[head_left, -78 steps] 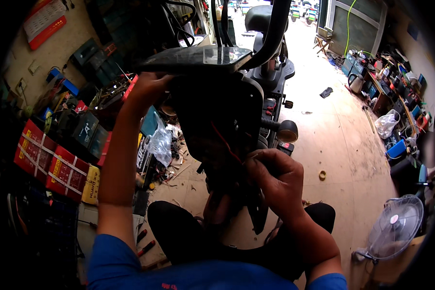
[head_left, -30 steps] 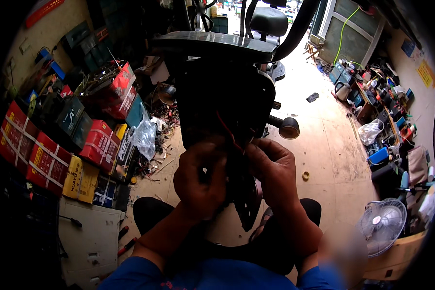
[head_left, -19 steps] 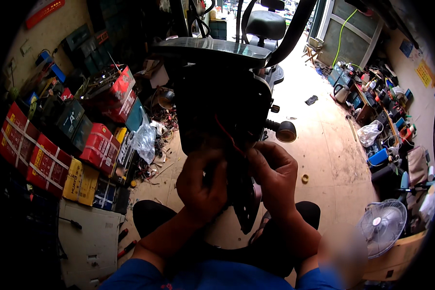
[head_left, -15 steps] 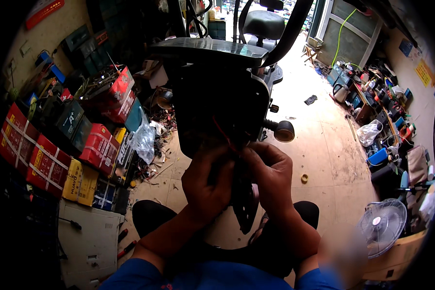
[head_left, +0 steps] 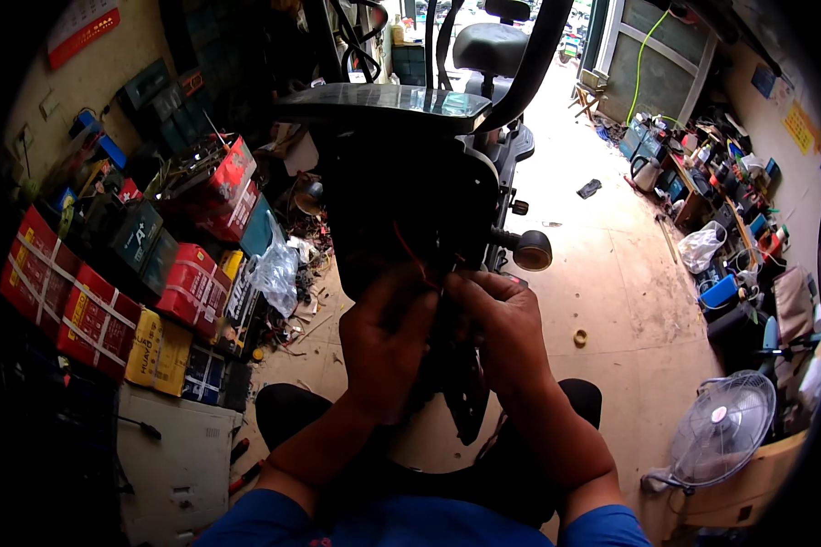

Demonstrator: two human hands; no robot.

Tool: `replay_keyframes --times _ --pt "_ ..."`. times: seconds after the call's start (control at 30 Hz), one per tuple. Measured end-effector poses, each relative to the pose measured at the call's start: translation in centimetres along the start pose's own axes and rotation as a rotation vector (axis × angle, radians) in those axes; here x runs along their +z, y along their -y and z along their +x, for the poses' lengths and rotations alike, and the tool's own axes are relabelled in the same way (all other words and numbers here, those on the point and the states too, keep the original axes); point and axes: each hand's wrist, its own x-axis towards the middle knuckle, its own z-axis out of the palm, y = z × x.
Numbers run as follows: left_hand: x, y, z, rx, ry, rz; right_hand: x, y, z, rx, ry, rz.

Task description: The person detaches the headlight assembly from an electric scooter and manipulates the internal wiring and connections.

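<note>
A pale tiled floor (head_left: 625, 305) stretches out from where I stand, bright toward the open doorway. The dark vehicle (head_left: 410, 173) takes up the middle of it, its flat glossy top facing up and a thick bent bar rising at the right. The person sits close in to its front, a knee on each side. Down on the left lies a grey-white metal panel (head_left: 169, 456), and beyond it are red boxes (head_left: 100, 319) bound with pale straps. A round fan (head_left: 722, 427) stands low on the right.

Both bare hands meet before the lower front of the vehicle. The left hand (head_left: 381, 342) has its fingers bunched, but it's too dark there to tell what its grip has. The right hand (head_left: 500, 328) has thumb and forefinger pressed together.

A round lamp (head_left: 532, 251) sticks out on a short stalk, just above the right hand. The red wire (head_left: 409, 248) slants down across the dark front, its lower end pinched in the right grip, right beside the left fingertips. A little yellowish ring (head_left: 580, 338) lies on the floor.
</note>
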Motion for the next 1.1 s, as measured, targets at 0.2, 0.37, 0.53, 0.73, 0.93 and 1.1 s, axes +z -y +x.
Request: replay_keyframes --times 0.2,0.37,0.53,0.73,0.93,1.1 --pt "-0.1 0.3 0.0 0.0 0.01 -0.026 -0.2 -0.2 0.2 0.012 0.001 0.004" --pt "0.0 -0.2 0.0 -0.044 -0.01 -0.055 0.2 -0.2 0.3 0.001 -0.014 0.015" --pt "-0.4 -0.3 -0.1 -0.118 -0.007 0.001 1.1 0.1 -0.1 0.028 -0.031 0.042" --pt "-0.6 -1.3 0.2 -0.197 0.011 0.063 0.7 0.0 0.0 0.017 -0.062 -0.036" --pt "-0.4 -0.6 0.5 -0.11 0.029 -0.027 0.5 0.1 -0.3 -0.013 -0.064 0.002" --pt "-0.1 -0.7 0.4 -0.2 -0.004 -0.011 0.1 0.3 0.2 0.007 -0.001 -0.034"
